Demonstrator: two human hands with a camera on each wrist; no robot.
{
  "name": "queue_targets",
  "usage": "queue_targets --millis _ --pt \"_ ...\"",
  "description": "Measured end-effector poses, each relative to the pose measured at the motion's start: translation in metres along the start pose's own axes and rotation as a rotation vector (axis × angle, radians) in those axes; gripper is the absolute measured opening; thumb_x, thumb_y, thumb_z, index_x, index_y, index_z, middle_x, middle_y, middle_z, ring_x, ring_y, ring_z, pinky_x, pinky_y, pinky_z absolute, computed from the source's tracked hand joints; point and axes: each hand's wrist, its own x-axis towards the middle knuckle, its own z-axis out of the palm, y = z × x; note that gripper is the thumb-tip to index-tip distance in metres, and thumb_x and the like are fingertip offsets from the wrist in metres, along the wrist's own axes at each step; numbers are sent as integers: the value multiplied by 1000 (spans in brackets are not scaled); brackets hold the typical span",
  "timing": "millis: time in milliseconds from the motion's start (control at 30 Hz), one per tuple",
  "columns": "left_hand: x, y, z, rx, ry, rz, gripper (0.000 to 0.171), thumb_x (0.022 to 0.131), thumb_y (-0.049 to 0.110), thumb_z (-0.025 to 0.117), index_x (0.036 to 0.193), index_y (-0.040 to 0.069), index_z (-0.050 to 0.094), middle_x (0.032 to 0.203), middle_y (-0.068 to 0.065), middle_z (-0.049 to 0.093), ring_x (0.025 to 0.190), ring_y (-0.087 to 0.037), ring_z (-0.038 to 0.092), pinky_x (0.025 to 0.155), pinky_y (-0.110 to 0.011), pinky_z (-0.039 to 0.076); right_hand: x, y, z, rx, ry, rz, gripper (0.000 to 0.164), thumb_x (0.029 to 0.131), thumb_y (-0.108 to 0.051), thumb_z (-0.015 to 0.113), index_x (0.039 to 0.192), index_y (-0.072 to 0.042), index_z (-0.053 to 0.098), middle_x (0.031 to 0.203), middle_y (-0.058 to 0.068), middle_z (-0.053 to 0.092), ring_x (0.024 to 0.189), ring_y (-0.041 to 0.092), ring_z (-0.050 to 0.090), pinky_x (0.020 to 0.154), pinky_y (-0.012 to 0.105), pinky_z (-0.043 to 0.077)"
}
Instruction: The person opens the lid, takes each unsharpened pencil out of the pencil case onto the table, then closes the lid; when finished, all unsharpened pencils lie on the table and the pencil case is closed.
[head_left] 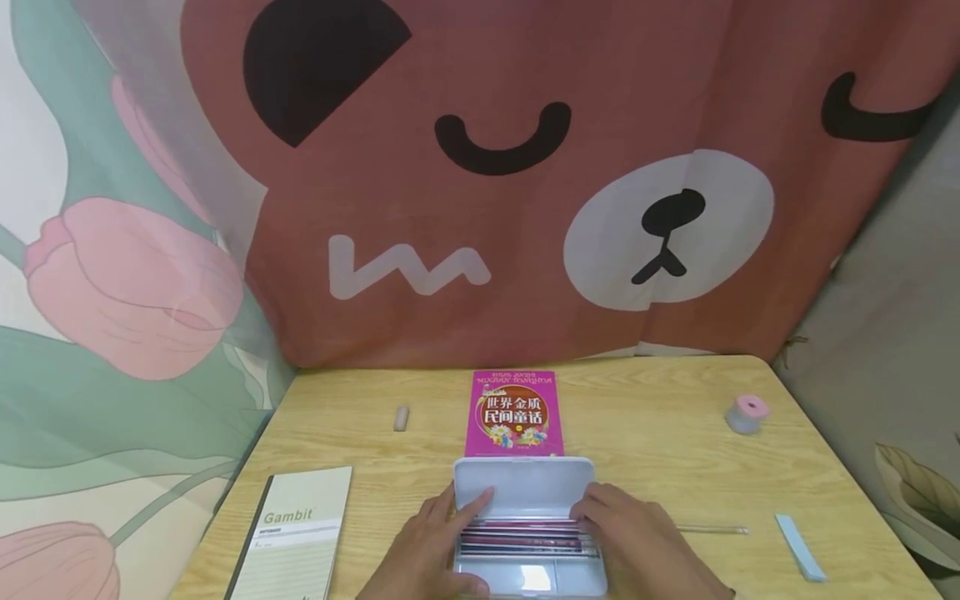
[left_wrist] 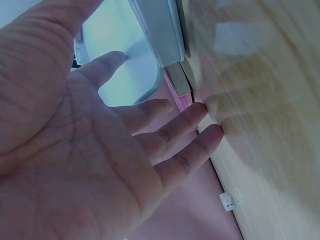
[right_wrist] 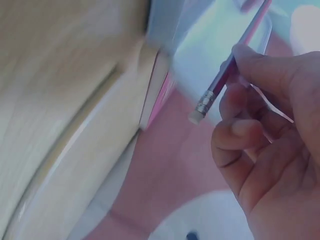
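A pale pencil case (head_left: 525, 487) lies open at the table's near edge, its lid raised at the back. Several pencils (head_left: 521, 546) lie side by side inside it. My left hand (head_left: 429, 546) is at the case's left side, index finger against the inside of the lid and thumb near the front rim; its fingers look extended in the left wrist view. At the right side, my right hand (head_left: 633, 533) pinches a dark pencil (right_wrist: 216, 87) between thumb and fingers. The pencil's white eraser and metal band stick out past the fingers in the right wrist view.
Behind the case lies a magenta book (head_left: 515, 414). A notebook (head_left: 296, 533) is on the left, with a small brownish block (head_left: 401, 418) farther back. Rightward are a thin stick (head_left: 712, 529), a light blue strip (head_left: 800, 547) and a pink-topped round item (head_left: 747, 414).
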Motion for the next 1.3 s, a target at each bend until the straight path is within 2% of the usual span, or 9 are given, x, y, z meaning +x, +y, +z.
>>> queue_targets --millis 100,167,300,433,667,867,1067,1167,1300 --pt "0 0 0 12 0 0 114 73 61 93 170 54 34 179 -16 33 149 -41 47 118 -74 46 -9 19 -11 -79 83 3 30 88 -32 95 113 -28 79 108 -20 65 94 -1 58 79 27 65" --pt "-1 0 0 14 0 1 114 73 63 92 170 54 33 180 -16 33 148 -40 48 118 -73 46 -16 31 -18 -113 136 20 26 93 -11 89 107 -31 79 102 -23 63 87 -5 55 70 23 61" --pt "0 0 -1 15 -2 3 114 73 64 91 171 53 33 180 -16 33 147 -40 48 118 -74 46 -29 59 -30 -126 231 24 35 88 -5 91 101 -34 77 95 -26 60 77 -11 48 56 18 47" --pt "0 0 0 14 -6 -4 114 73 64 91 171 54 33 180 -15 33 148 -40 48 118 -73 46 -44 85 -39 -152 325 17 44 82 -3 94 98 -38 73 91 -27 60 73 -13 43 50 18 37" --pt "-1 0 0 15 0 -1 114 74 63 92 171 53 33 180 -15 32 149 -39 48 120 -73 45 -59 117 -40 -174 240 149 38 83 -6 94 95 -35 75 88 -26 61 71 -13 43 51 20 39" --pt "-1 0 0 23 3 19 114 74 62 91 171 51 33 180 -15 33 149 -40 48 119 -73 45 -65 128 -24 -173 252 119 41 80 -5 95 95 -36 72 89 -27 62 74 -14 46 56 22 46" --pt "0 0 0 27 0 12 114 74 62 92 171 52 33 180 -15 33 148 -40 48 118 -73 46 -66 133 -18 -169 208 160 38 84 -8 94 95 -38 73 93 -26 65 77 -12 53 61 25 52" --pt "0 1 0 33 1 9 114 74 62 92 171 52 33 180 -14 33 148 -39 49 118 -72 47 -68 136 -15 -150 229 132 38 84 -9 94 95 -38 72 92 -28 64 77 -13 51 61 24 51" --pt "0 2 -1 37 2 14 114 74 62 92 171 50 34 179 -15 33 148 -40 48 118 -73 46 -69 138 -14 -110 180 159 33 88 -12 91 96 -38 72 91 -30 61 76 -13 47 63 23 52"
